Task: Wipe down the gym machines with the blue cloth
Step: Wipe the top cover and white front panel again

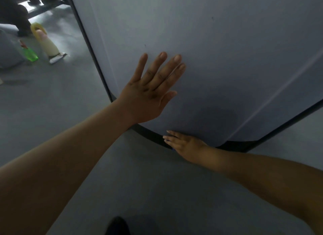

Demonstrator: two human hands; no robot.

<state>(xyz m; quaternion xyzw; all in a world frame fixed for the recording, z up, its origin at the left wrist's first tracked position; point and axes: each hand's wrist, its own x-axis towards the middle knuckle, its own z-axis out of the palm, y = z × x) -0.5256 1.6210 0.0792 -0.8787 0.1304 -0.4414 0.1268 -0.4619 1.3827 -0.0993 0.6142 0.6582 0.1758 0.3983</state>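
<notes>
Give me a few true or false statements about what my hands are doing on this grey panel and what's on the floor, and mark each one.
1. The left hand lies flat on the grey panel, fingers straight. True.
2. The right hand is raised above the left. False: it is lower, at the black edge strip.
3. A green spray bottle stands on the floor. True.
4. The blue cloth is spread wide over the panel. False: only a sliver shows under the right hand.

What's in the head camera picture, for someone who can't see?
A left hand rests flat on a grey machine panel; the right hand touches its black bottom edge, a sliver of blue beneath it. A green bottle and a cream bottle stand on the floor.
</notes>
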